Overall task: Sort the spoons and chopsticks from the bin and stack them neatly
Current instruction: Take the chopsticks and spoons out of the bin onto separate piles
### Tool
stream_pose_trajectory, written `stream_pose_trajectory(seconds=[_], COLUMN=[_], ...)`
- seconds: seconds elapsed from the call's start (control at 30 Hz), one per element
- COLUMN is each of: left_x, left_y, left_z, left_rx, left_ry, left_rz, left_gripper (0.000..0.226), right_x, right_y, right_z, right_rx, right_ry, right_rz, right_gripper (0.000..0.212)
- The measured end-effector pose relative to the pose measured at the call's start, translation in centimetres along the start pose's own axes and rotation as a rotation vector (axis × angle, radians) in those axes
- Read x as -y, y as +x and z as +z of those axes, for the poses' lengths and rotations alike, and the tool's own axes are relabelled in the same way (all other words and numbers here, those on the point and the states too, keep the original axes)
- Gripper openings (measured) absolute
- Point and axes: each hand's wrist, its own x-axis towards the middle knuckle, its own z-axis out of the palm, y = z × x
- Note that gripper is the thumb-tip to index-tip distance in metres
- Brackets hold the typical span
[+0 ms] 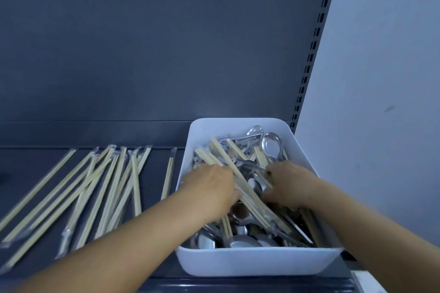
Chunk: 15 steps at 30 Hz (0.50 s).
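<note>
Both hands are reaching into the white rectangular plastic bin (pixel 259 264) at the lower right of the frame, which is sitting on a dark grey metal shelf (pixel 152 173) and holding a jumble of shiny metal spoons (pixel 271 147) and pale wooden chopsticks (pixel 250 195). The left hand (pixel 212 188) is curling around a bundle of those chopsticks, while the right hand (pixel 289 183) is lying knuckles-up among the cutlery, its grip impossible to tell. Wrapped chopsticks (pixel 95 185) are lying spread across the shelf at the lower left.

Both hands, left hand (pixel 210 188) and right hand (pixel 289 183), dig among chopsticks (pixel 247 188) in bin (pixel 259 261).
</note>
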Motion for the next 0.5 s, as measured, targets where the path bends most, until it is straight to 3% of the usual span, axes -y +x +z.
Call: stream_pose_trajectory(seconds=[0.23, 0.4, 0.5], left_x=[-2.3, -3.4, -3.0], left_y=[0.3, 1.7, 2.2], left_z=[0.8, 1.6, 1.9], left_rx=[0.002, 0.006, -0.007], left_ry=[-0.091, -0.144, -0.196], left_rz=[-0.13, -0.239, -0.268], left_gripper=[0.059, 0.081, 0.082], right_x=[0.2, 0.2, 0.3], right_y=[-0.1, 0.2, 0.2], right_z=[-0.2, 0.1, 0.4], right_rx=[0.012, 0.007, -0.01], right_ry=[0.188, 0.147, 0.134], right_rz=[-0.076, -0.048, -0.026], right_gripper=[0.032, 0.036, 0.042])
